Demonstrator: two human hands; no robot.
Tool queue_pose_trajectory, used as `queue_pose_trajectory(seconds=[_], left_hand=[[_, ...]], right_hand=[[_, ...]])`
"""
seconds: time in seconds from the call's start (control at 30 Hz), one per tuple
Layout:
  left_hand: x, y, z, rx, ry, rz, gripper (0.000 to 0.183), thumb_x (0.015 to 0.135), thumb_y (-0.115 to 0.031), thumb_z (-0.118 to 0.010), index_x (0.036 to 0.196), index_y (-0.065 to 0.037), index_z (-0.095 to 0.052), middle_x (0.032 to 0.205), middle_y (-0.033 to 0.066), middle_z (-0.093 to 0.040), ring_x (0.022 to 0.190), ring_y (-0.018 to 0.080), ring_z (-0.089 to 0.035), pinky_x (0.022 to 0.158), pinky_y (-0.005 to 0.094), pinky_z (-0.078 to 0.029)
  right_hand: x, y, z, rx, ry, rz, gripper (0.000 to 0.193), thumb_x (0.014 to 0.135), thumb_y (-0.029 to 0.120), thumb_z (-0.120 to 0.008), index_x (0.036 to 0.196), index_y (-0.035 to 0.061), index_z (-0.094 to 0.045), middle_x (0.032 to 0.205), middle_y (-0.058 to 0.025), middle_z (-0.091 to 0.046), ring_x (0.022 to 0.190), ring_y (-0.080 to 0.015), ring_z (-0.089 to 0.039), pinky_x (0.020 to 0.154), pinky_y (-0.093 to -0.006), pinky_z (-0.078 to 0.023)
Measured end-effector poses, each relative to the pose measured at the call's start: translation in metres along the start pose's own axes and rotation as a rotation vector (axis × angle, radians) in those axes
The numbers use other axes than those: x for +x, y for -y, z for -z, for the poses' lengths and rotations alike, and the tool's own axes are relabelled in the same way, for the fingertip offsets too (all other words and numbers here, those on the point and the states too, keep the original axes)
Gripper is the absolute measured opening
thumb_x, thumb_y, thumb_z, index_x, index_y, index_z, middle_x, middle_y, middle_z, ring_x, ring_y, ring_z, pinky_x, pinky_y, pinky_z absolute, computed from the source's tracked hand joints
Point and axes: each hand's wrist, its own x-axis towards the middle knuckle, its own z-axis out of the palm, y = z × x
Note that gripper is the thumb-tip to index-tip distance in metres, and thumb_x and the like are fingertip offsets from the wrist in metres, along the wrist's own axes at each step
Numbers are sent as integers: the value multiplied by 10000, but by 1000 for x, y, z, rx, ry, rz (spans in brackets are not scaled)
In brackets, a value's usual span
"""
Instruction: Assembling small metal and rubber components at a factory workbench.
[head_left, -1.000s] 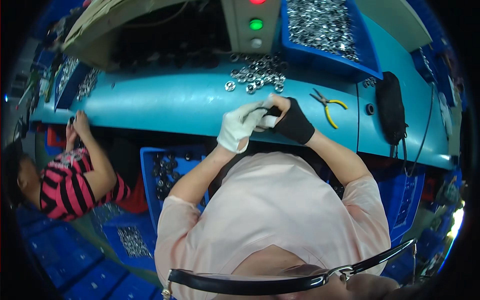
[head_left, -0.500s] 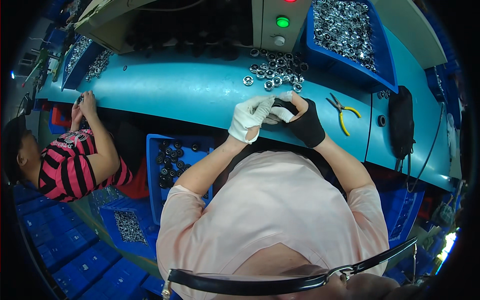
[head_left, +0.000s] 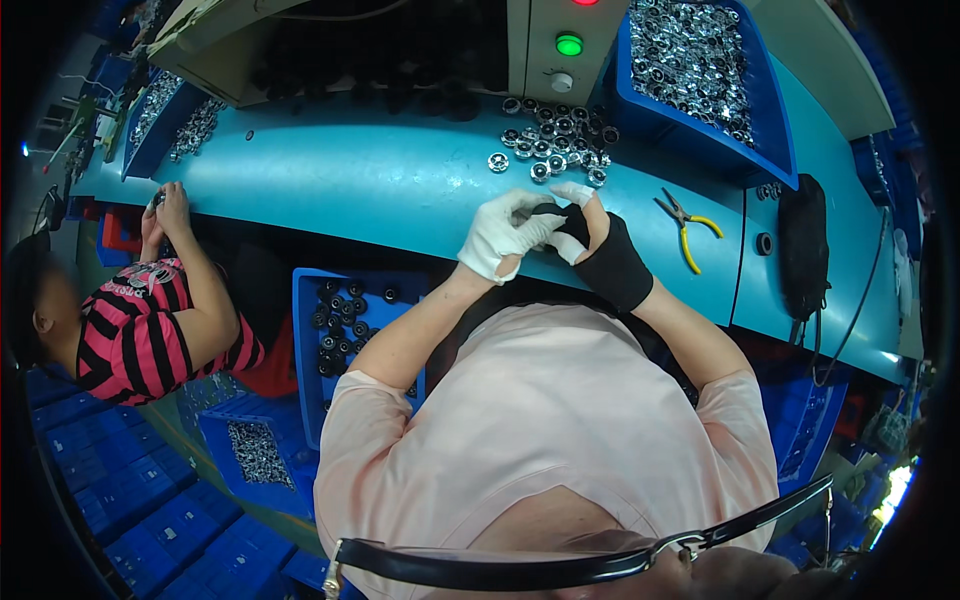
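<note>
At the far left, a co-worker (head_left: 150, 330) in a striped shirt bends over a small piece; the pale print (head_left: 150, 278) on the shirt is too skewed to read. Nearer, stacked blue crates (head_left: 165, 525) carry white marks too small to read. Right of them a blue bin (head_left: 306, 400) holds black pieces. At the tabletop's (head_left: 350, 170) near edge, the white-gloved left hand (head_left: 500, 235) curls its fingers closed on a small black part (head_left: 547, 210), between both hands. The black-gloved right hand (head_left: 612, 262) meets it, white-wrapped thumb and finger apart; I cannot tell whether it grips too. Beyond lie chrome parts (head_left: 557, 142); farther right, a chrome-filled tray (head_left: 700, 138), yellow-handled pliers (head_left: 682, 217) and a black pouch (head_left: 803, 240).
</note>
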Motion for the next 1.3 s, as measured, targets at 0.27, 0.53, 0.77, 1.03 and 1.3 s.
queue_pose_trajectory(seconds=[0.27, 0.53, 0.77, 1.03, 1.3], left_hand=[[2, -6, -2, 13, -18, 47, 271, 839, -128, -666, 994, 69, -563, 842, 125, -629, 658, 145, -616, 576, 254, -518], [2, -15, 13, -205, 35, 259, 330, 873, -272, -633, 962, 38, -564, 817, 91, -609, 627, 170, -620, 528, 263, -533], [-53, -49, 64, 105, 66, 352, 234, 846, -186, -648, 892, 40, -605, 755, 103, -625, 515, 149, -595, 478, 253, -503], [-167, 36, 216, 1251, -3, 629, 628, 703, -355, -706, 1187, 17, -560, 884, 200, -648, 656, 229, -634, 584, 341, -507], [-32, -82, 170, 476, -105, 49, 327, 894, -161, -558, 1165, 22, -564, 876, 124, -653, 814, 182, -645, 670, 282, -512]], right_hand=[[-1, -14, -3, 53, -51, 14, 439, 779, 13, -647, 1180, 29, -469, 924, -128, -629, 831, -213, -636, 739, -298, -487], [11, -21, -2, 338, 97, -44, 388, 803, 61, -668, 1162, 35, -523, 978, -76, -601, 868, -112, -578, 771, -254, -459], [14, -4, -14, -16, 216, 196, 443, 816, 198, -671, 1203, 45, -520, 928, -145, -629, 847, -266, -623, 756, -322, -477], [88, -7, -14, -678, 62, 482, 194, 817, 150, -580, 954, 11, -585, 856, -169, -601, 796, -332, -587, 681, -415, -476], [101, -16, -29, -940, 241, 579, 99, 750, 88, -516, 817, 30, -562, 739, -128, -542, 741, -298, -553, 648, -408, -440]])
